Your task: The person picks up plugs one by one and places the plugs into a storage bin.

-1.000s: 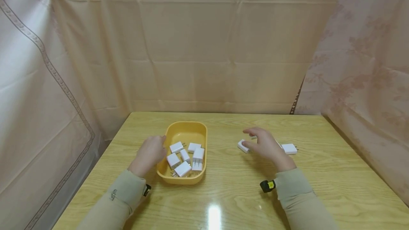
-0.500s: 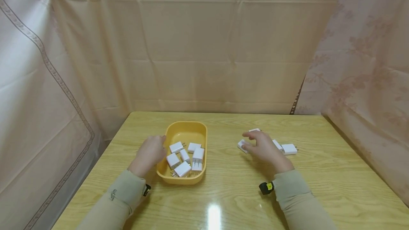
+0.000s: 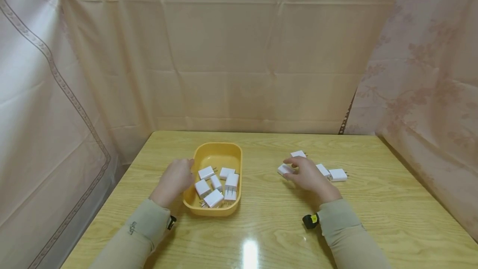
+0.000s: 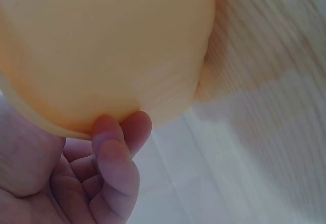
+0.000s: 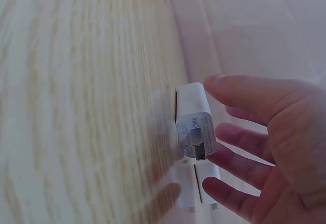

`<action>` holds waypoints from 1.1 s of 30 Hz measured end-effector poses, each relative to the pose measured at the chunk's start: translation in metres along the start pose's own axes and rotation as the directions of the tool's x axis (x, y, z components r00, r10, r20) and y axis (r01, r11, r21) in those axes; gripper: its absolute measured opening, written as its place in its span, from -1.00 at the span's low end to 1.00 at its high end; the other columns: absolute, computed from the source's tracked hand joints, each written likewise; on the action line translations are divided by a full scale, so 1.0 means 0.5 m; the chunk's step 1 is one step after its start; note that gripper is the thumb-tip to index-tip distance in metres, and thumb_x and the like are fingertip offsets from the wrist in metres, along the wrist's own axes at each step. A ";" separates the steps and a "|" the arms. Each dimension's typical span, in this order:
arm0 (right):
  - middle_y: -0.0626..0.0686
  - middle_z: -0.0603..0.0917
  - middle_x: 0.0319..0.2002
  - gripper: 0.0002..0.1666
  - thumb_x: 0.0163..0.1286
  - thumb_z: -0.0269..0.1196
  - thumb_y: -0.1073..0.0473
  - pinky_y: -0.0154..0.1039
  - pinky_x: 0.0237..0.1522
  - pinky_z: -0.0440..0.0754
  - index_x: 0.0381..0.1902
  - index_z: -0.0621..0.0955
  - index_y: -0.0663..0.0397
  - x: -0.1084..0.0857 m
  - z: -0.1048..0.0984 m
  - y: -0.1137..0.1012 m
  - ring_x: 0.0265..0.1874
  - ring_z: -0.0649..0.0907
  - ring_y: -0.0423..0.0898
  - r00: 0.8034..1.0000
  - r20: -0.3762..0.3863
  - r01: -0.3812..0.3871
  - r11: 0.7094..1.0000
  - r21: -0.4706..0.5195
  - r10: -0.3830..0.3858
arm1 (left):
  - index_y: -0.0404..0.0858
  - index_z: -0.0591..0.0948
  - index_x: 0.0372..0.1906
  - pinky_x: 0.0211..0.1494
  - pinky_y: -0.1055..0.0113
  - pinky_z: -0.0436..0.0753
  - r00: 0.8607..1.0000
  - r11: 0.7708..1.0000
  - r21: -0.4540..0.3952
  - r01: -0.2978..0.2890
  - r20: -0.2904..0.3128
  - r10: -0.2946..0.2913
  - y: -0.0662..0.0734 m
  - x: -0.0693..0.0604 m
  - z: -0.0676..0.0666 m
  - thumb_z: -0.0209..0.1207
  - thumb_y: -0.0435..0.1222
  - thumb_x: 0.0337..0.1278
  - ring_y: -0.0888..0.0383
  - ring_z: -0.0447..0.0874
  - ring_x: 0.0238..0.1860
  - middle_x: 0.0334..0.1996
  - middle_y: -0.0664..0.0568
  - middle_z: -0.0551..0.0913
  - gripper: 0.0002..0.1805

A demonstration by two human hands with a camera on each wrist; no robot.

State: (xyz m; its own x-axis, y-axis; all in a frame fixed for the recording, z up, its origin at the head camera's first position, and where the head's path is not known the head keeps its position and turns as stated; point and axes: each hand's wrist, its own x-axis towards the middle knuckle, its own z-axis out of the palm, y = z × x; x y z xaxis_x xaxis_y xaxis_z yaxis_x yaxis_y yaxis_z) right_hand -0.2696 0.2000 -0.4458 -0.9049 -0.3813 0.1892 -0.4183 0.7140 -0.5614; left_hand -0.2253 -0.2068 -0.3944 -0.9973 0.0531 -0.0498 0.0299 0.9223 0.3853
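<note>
Left hand on yellow tray, right hand spread at white charger

We see the left hand [image 3: 175, 179] pinching the near-side rim of the yellow tray [image 3: 218, 152], thumb and fingers on either side of the wall. The tray sits just right of that hand, flat on the tabletop [image 3: 261, 206]. In it, right of the left hand's knuckles, we have several loose chargers [image 3: 214, 198], white, piled at angles, some with prongs showing.

Right hand [image 3: 308, 175] is spread, thumb and fingers apart. The white charger [image 3: 284, 170] lies on the tabletop at its fingertips, in the gap between thumb and index finger. We can't tell how firmly the fingers touch it, if at all. Right wrist view gives us small print on the charger's end face.

Around the right hand: another charger [image 3: 298, 154] just beyond the fingers, plus a pair of chargers [image 3: 338, 174] just right of the knuckles, side by side, prongs pointing away from the hand on the outer one.

Behind each hand we get a light sleeve [image 3: 343, 219]; below the right wrist, a black device [image 3: 310, 221]. Well beyond both hands, a beige cloth [image 3: 224, 53].
</note>
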 end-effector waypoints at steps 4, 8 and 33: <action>0.22 0.68 0.06 -0.49 0.31 0.43 0.20 0.15 0.06 0.59 0.18 0.64 0.28 0.000 0.002 0.003 0.01 0.65 0.20 1.000 0.012 0.006 1.000 -0.007 -0.005 | -0.53 0.45 0.35 -0.63 0.34 0.49 1.000 1.000 -0.002 -0.004 0.001 0.004 0.000 0.000 -0.001 0.10 -0.50 0.19 0.02 0.57 -0.43 0.26 -0.39 0.52 -0.42; 0.22 0.70 0.02 -0.50 0.29 0.44 0.22 0.13 0.01 0.62 0.16 0.65 0.29 0.002 0.003 0.004 -0.03 0.67 0.16 1.000 0.020 0.024 1.000 -0.019 -0.024 | -0.54 0.47 0.34 -0.63 0.34 0.49 1.000 1.000 0.014 -0.022 -0.009 0.023 -0.001 0.001 -0.001 0.10 -0.50 0.19 0.01 0.58 -0.39 0.22 -0.38 0.55 -0.43; 0.15 0.71 -0.02 -0.55 0.35 0.36 0.29 0.01 -0.04 0.64 0.19 0.64 0.25 -0.001 0.001 0.003 -0.13 0.66 -0.03 0.996 0.070 -0.054 0.998 -0.015 0.055 | -0.55 0.50 0.30 -0.47 0.29 0.51 0.998 0.996 0.072 -0.059 -0.032 0.061 -0.003 0.006 0.003 0.14 -0.49 0.15 -0.06 0.59 -0.23 0.20 -0.41 0.56 -0.44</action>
State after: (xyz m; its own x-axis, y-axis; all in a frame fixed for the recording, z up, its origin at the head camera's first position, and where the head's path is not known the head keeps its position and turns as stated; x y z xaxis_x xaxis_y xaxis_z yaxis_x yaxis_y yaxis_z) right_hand -0.2697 0.2010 -0.4469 -0.9188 -0.3817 0.1008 -0.3697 0.7423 -0.5588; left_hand -0.2283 -0.2075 -0.3964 -0.9953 0.0968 0.0036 0.0929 0.9427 0.3206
